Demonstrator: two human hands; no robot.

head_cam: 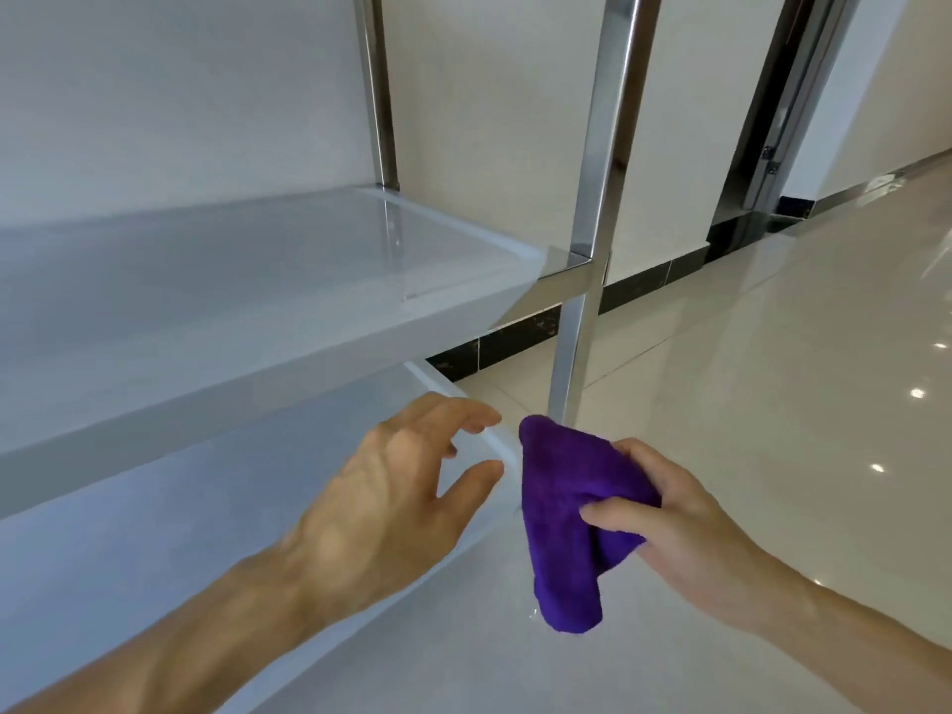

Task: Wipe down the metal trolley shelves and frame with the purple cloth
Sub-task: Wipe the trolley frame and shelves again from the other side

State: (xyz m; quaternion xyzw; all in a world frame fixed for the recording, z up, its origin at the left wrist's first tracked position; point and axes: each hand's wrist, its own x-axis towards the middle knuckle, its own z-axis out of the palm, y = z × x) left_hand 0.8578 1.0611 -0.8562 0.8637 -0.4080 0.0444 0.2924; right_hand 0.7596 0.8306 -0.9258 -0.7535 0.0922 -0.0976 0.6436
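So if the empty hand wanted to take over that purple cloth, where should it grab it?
Probably the free upper end of the bunched purple cloth, coming in from the left, where the open left hand already is. The right hand pinches the cloth's middle from the right, so the ends above and below its fingers stick out uncovered, and the upper one lies nearest the left fingertips.

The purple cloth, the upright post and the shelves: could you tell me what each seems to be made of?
The purple cloth, held in the right hand, looks like soft microfibre or terry: fuzzy, matt pile, limp folds. The upright post looks like polished stainless steel: mirror-like reflections, sharp square edges. The shelves look smooth and pale with a soft sheen, probably brushed metal, though the glare leaves that open.
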